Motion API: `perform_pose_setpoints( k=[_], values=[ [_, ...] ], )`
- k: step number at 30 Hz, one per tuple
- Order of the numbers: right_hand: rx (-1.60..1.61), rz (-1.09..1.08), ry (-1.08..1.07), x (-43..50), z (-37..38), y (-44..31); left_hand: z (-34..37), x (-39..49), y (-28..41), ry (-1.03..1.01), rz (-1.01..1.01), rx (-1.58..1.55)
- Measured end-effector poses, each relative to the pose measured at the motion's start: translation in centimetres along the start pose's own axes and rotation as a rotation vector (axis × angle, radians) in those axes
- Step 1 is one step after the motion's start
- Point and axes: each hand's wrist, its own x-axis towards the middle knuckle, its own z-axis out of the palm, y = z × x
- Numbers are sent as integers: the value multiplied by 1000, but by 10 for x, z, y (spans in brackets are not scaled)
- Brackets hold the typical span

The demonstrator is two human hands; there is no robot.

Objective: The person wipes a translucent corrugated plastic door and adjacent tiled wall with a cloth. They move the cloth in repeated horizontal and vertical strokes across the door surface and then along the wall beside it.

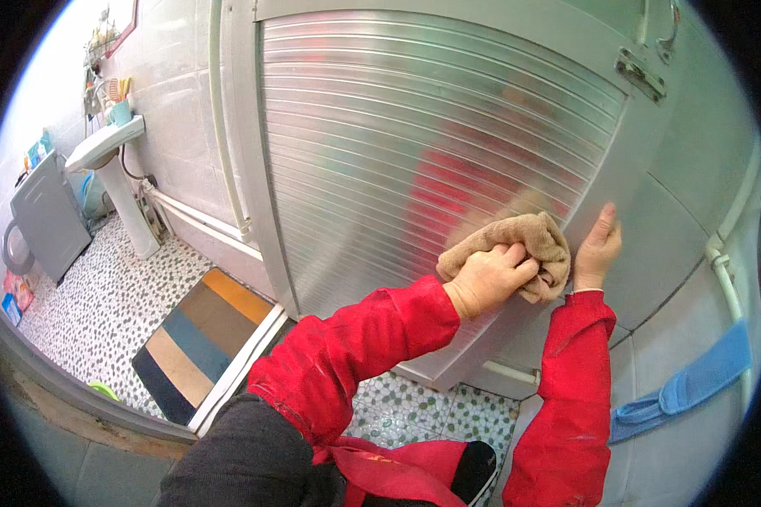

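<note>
My left hand (494, 275) presses a folded tan cloth (533, 244) against the lower part of a ribbed, translucent door panel (380, 158), near its right side. The fingers are bent into the cloth. Close by on the right, my right hand (596, 247) is at the outer edge of the grey door frame (621, 146), thumb pointing up; some of its fingers are hidden. Both forearms wear red sleeves. A metal latch (639, 75) is fixed near the frame's upper corner.
A striped mat (206, 342) lies beyond the white threshold (238, 374) on the left, on a pebble-patterned floor. A pedestal sink (123, 203) and a grey appliance (51, 215) stand farther back. Pipes (729, 285) and a blue slipper-like item (691, 383) are at the right wall.
</note>
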Motion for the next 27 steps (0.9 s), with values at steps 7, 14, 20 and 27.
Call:
perform_pose_setpoints(
  k=[7,14,20,27],
  values=[
    [17,-61,13,2,1,15,-63,-64,-106,193,-104,228],
    [34,-66,55,1,0,13,-124,-145,-228,399,-315,678],
    [-14,-30,74,2,1,6,-151,-190,-287,699,-627,330],
    [-73,-6,54,2,-1,15,-102,-107,-175,520,-361,363]
  ],
)
